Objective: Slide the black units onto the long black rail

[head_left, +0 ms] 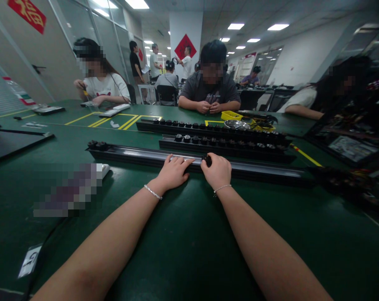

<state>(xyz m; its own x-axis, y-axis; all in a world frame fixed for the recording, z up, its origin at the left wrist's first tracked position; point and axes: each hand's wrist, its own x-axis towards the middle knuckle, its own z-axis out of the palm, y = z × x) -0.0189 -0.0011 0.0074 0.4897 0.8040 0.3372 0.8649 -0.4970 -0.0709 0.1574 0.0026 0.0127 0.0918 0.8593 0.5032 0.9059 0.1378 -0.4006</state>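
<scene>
Green workbench [183, 251], one small black part [206, 160] midway along the nearest black channel [136, 155].
Right hand [219, 169] pinches that part between thumb and fingers; left hand [173, 172] rests on the channel, fingers spread. Two black pieces [97, 145] sit at the channel's left end; behind lie two more channels [189, 147] bearing rows of parts [195, 139], then one yellow tray [230, 116] and three co-workers [212, 92].

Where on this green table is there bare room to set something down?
Bare tabletop lies between left forearm and right forearm, this side of the near black rail. More lies right of the right forearm, short of the dark clutter. Crowded: beyond that rail, with two part-lined rails and a yellow tray.
</scene>
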